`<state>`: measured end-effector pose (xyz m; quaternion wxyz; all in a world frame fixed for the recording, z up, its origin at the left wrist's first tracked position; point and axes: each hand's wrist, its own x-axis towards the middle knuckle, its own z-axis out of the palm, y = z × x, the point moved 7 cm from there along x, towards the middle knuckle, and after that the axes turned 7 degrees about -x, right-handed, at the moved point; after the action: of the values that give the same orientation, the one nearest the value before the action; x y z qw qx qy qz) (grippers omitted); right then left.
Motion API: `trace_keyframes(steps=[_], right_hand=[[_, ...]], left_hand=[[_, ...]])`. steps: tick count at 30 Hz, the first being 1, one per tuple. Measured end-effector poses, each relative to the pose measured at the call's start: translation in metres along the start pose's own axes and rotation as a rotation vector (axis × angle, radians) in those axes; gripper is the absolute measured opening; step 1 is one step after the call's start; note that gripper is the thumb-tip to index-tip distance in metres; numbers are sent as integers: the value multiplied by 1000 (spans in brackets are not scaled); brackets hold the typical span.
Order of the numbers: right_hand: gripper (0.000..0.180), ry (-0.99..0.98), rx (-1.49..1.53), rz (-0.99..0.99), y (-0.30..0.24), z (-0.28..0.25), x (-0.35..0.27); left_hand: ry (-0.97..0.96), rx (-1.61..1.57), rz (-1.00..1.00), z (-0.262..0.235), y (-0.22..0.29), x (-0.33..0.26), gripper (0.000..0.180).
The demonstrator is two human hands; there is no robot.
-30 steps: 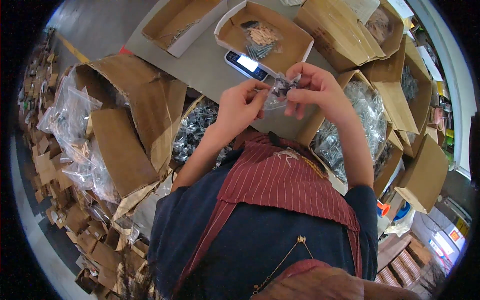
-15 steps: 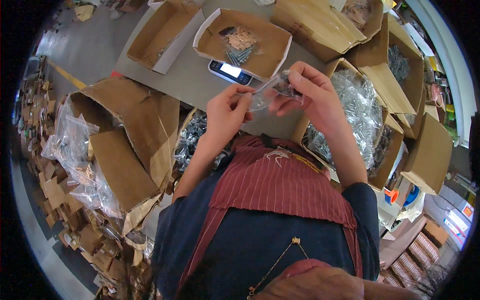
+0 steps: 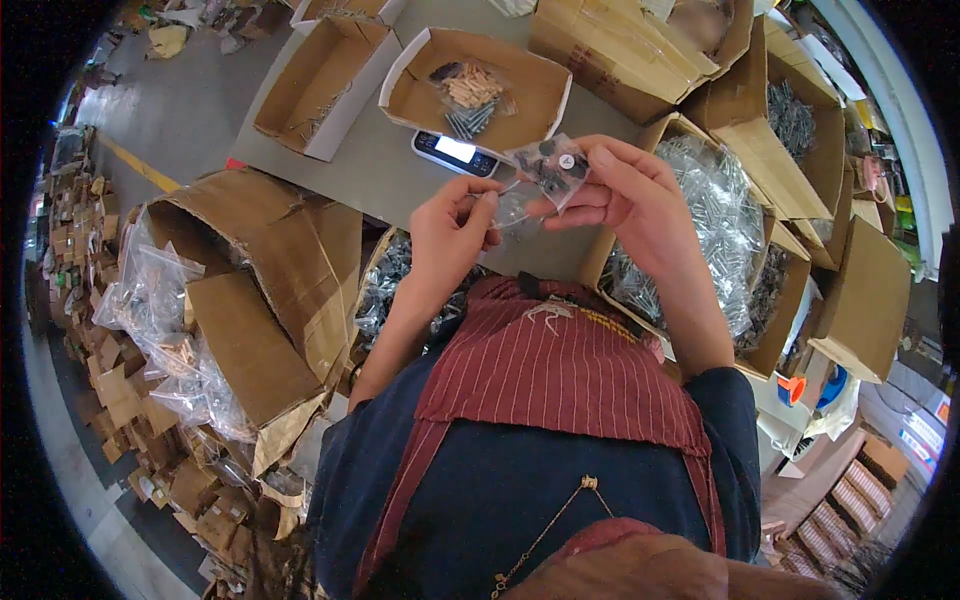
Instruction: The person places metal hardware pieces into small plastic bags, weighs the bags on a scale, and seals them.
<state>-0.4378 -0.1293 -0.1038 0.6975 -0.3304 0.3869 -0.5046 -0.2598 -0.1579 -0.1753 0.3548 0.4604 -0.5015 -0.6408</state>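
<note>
Both hands hold one small clear plastic bag (image 3: 545, 175) of dark small hardware, raised in front of my chest. My right hand (image 3: 630, 200) pinches the bag's upper right part, where a round white sticker shows. My left hand (image 3: 450, 235) grips the bag's lower left corner between thumb and fingers. Just beyond the bag a small digital scale (image 3: 455, 153) with a lit display lies on the grey table (image 3: 340, 180), under a shallow cardboard tray (image 3: 540, 90) holding little packets of screws and wooden dowels.
An empty-looking shallow box (image 3: 325, 80) lies at the left of the table. Cartons full of clear hardware bags (image 3: 715, 225) stand at my right, and a torn carton with bags (image 3: 250, 300) at my left. More boxes line the far edge.
My hands and the bag have shifted a little lower and to the right in view. The left hand's fingers have slid along the bag's lower edge. The view itself moved, showing more table.
</note>
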Motion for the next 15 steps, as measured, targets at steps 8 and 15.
trace_keyframes(steps=[8,15], right_hand=[[31,86,-58,-56,-4,-7,-8],[27,76,-75,-107,-9,-8,-11]], left_hand=[[-14,14,30,2,0,1,14],[-33,37,-10,2,-1,-1,18]])
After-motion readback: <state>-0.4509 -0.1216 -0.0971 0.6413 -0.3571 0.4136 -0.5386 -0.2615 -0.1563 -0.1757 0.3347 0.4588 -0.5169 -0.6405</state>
